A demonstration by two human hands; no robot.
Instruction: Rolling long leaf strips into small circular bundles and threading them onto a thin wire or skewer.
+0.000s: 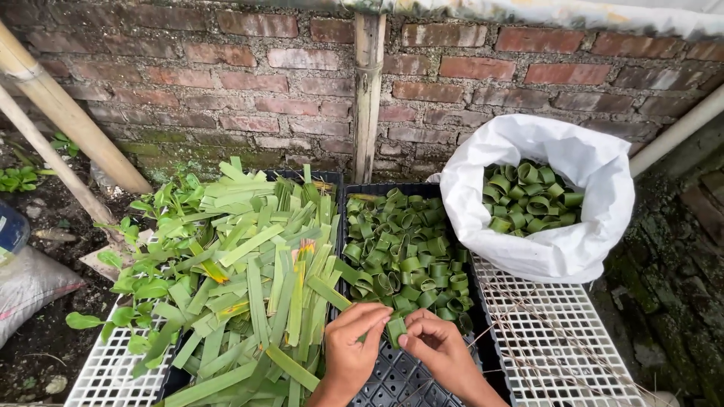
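My left hand (pixel 353 345) and my right hand (pixel 437 348) meet over a black plastic tray (pixel 400 377). Together they pinch a short green leaf strip (pixel 394 329), bent between the fingertips of both hands. Just beyond them lies a heap of rolled green leaf rings (pixel 400 252) in the same tray. Left of my hands, a big pile of flat cut leaf strips (pixel 256 279) covers another tray.
A white sack (pixel 558 249) at the right holds more leaf rings. A white plastic grid (pixel 558 347) lies under the trays, with thin sticks on its right part. Brick wall and bamboo poles (pixel 68 113) stand behind. Small green plants (pixel 151 249) grow at the left.
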